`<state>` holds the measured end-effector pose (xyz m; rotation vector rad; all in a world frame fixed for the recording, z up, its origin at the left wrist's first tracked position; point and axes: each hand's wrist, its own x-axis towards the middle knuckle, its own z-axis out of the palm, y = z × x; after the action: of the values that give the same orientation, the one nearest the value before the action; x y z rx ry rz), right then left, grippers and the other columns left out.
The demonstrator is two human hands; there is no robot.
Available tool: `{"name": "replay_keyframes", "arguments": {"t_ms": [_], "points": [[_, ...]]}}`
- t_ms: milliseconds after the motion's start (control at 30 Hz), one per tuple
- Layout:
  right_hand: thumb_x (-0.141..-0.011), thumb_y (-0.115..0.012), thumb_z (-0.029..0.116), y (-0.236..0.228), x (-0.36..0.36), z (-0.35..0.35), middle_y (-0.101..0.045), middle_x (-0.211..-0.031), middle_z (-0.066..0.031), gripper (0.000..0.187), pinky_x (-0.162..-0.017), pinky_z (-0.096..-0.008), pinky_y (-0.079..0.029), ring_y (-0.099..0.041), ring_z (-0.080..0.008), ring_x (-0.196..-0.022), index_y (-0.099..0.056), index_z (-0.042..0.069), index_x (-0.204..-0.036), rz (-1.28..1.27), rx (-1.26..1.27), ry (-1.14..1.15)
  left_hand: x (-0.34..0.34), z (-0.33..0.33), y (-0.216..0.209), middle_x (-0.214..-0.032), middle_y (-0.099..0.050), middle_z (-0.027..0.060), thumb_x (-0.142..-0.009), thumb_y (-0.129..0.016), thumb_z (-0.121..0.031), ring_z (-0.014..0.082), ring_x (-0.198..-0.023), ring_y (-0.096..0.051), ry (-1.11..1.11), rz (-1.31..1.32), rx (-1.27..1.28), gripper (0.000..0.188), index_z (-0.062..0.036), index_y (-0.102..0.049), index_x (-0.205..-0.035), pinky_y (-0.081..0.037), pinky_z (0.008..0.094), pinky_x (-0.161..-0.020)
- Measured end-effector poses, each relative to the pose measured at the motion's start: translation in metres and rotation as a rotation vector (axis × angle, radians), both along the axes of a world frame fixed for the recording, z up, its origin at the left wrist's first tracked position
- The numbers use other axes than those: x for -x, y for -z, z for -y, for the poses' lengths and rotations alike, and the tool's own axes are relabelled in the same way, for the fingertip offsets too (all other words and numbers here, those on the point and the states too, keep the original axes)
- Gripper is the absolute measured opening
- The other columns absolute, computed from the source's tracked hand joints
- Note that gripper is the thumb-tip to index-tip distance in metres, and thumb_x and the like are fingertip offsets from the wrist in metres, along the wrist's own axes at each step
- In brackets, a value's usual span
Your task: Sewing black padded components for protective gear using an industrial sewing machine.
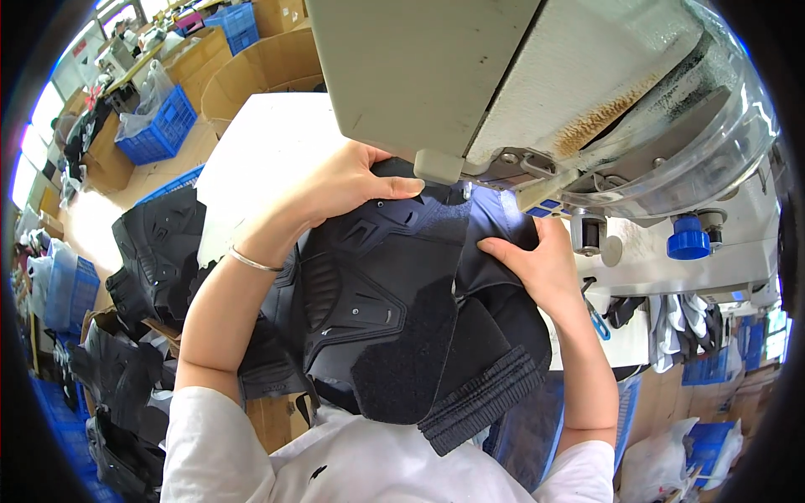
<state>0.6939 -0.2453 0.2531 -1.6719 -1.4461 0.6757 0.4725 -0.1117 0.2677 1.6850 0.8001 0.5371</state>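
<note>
Beneath the sewing machine head (419, 75) lies a black padded guard (402, 293) with moulded plates, small rivets and a fuzzy patch. A ribbed elastic band (486, 402) trails from its lower right end. My left hand (356, 180) grips the guard's far edge, thumb on top and fingers partly hidden under it. At the right, my right hand (537, 260) pinches the guard's smooth fabric side, thumb above, its other fingers mostly out of sight. The lit seam area sits between both hands, close under the machine; the needle cannot be made out.
More black guards (159, 251) are piled at the left beside the white table (251, 159). A blue knob (688, 238) sticks out from the machine at right, with blue-handled snips (598, 323) below it. Blue crates (159, 126) and cardboard boxes stand around the floor.
</note>
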Motion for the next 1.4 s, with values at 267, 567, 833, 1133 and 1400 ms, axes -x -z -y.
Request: {"name": "replay_keyframes", "arguments": {"t_ms": [267, 567, 833, 1133, 1400], "points": [[-0.073, -0.077, 0.027, 0.008, -0.011, -0.007, -0.067, -0.087, -0.0106, 0.040, -0.076, -0.0299, -0.047, -0.060, -0.0158, -0.080, -0.065, -0.003, -0.095, 0.011, 0.024, -0.035, -0.002, -0.003, 0.009, -0.107, -0.066, 0.0095, -0.078, -0.072, -0.011, 0.0141, -0.093, -0.061, -0.038, 0.023, -0.066, 0.039, -0.0023, -0.064, -0.115, -0.047, 0.0252, -0.087], [-0.074, -0.076, 0.031, 0.004, -0.011, -0.013, -0.067, -0.085, -0.0117, 0.040, -0.075, -0.0313, -0.047, -0.061, -0.0193, -0.078, -0.066, -0.003, -0.093, 0.033, 0.003, -0.053, -0.004, -0.001, 0.005, -0.104, -0.067, 0.0087, -0.078, -0.071, -0.009, 0.0147, -0.094, -0.061, -0.077, 0.021, -0.071, 0.034, -0.0020, -0.065, -0.112, -0.047, 0.0258, -0.087], [-0.072, -0.078, 0.030, 0.004, -0.012, -0.017, -0.065, -0.078, -0.0091, 0.041, -0.069, -0.0309, -0.047, -0.057, -0.0152, -0.072, -0.063, -0.005, -0.089, 0.082, -0.131, -0.045, -0.009, -0.010, 0.008, -0.113, -0.064, 0.0128, -0.078, -0.069, -0.007, 0.0198, -0.103, -0.058, -0.116, 0.017, -0.167, 0.040, -0.0019, -0.061, -0.117, -0.045, 0.0306, -0.091], [-0.067, -0.079, 0.033, -0.008, -0.013, -0.010, -0.054, -0.067, -0.0093, 0.045, -0.064, -0.0328, -0.043, -0.048, -0.0192, -0.062, -0.056, -0.003, -0.080, 0.226, -0.016, -0.072, -0.012, -0.019, 0.013, -0.111, -0.062, 0.0163, -0.075, -0.072, -0.009, 0.0209, -0.101, -0.058, -0.121, -0.040, 0.051, 0.046, 0.0006, -0.059, -0.118, -0.047, 0.0285, -0.088], [-0.069, -0.080, 0.031, -0.001, -0.019, -0.013, -0.053, -0.066, -0.0071, 0.045, -0.062, -0.0323, -0.043, -0.046, -0.0158, -0.063, -0.054, -0.004, -0.078, 0.187, 0.028, -0.126, -0.011, -0.013, 0.010, -0.106, -0.065, 0.0131, -0.077, -0.072, -0.010, 0.0193, -0.096, -0.060, -0.132, -0.011, -0.097, 0.041, 0.0007, -0.061, -0.115, -0.047, 0.0283, -0.086]]}}
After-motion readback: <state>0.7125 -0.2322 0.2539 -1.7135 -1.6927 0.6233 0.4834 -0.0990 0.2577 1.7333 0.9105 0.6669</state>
